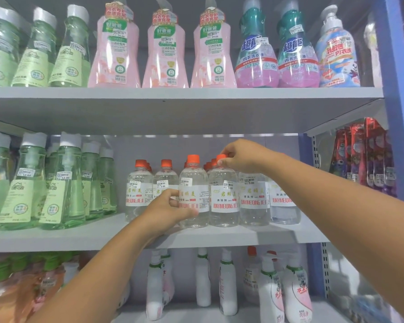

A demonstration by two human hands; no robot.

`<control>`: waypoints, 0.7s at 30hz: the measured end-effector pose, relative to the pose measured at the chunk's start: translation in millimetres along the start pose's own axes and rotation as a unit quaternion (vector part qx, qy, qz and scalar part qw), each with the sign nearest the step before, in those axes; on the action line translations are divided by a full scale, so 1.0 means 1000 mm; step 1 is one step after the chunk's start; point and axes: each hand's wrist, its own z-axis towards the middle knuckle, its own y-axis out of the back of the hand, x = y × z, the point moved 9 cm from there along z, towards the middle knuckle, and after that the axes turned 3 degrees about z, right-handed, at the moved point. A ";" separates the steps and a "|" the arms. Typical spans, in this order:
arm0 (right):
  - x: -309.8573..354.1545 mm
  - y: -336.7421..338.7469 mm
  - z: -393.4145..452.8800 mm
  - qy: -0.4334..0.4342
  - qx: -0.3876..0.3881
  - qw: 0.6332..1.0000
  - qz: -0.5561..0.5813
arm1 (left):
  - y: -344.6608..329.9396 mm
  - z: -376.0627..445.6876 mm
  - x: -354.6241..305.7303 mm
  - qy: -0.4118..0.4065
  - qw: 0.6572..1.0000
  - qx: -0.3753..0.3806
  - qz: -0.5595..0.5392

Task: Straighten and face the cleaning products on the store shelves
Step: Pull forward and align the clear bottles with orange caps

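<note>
**Clear orange-capped bottles handled on the middle shelf**

At the far left of the middle shelf (103, 231), green bottles (63, 183) with white caps are stood in rows, each marked with a small price sticker. Just to their right, a row of clear bottles with orange caps and white labels is lined along the shelf front, with more orange caps seen behind them.

The left hand (170, 206) is reached up from below, and its fingers and thumb are curled round the lower body of the third clear bottle (193, 192), over the left edge of its label. This bottle is stood upright at the shelf edge, slightly forward of the two clear bottles to its left, and its label is turned partly away.

Immediately to the right, touching it or nearly so, the fourth clear bottle (224, 194) is stood upright with its label faced outward. Its orange cap (220, 157) is pinched between the thumb and fingertips of the right hand (240, 157), which is brought in from the right above the row.

Two further clear bottles are stood to the right of that. At the far right, beyond the blue upright (304, 159), red and purple packets (364, 155) are hung.
</note>
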 end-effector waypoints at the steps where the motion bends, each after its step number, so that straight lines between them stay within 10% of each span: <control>1: 0.000 0.000 0.000 0.000 -0.001 1.000 0.000 | 0.001 -0.001 0.000 0.001 1.000 -0.009 -0.004; 21: 0.005 0.005 -0.006 -0.048 -0.040 0.997 -0.053 | 0.002 -0.009 -0.009 -0.010 0.999 -0.031 0.020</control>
